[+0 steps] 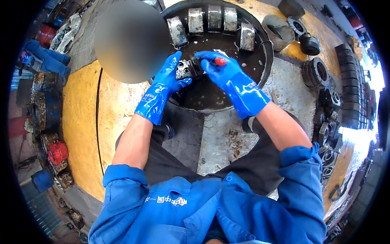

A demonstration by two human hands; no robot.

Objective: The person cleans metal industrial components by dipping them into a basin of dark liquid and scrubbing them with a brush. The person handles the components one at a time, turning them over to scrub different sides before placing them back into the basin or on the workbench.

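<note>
Both my hands wear long blue rubber gloves over a round black basin [267, 67] of dark liquid. My left hand [163, 79] is closed around a metal block [184, 69] with round holes, thumb and fingers on either side of it. Just right of the block, my right hand [224, 70] grips a red-handled tool [220, 61]. Only a short red part shows between the fingers, so its kind is hidden. Along the basin's far side stand several curved metal blocks [214, 18], wet and stained.
Right of the basin are a grey bucket [278, 32], a black pot [310, 44] and stacked metal rings [315, 72]. A row of black ribbed parts [351, 87] lies farther right. Yellow floor boards [81, 130] are at left. A blurred patch hides the basin's upper left.
</note>
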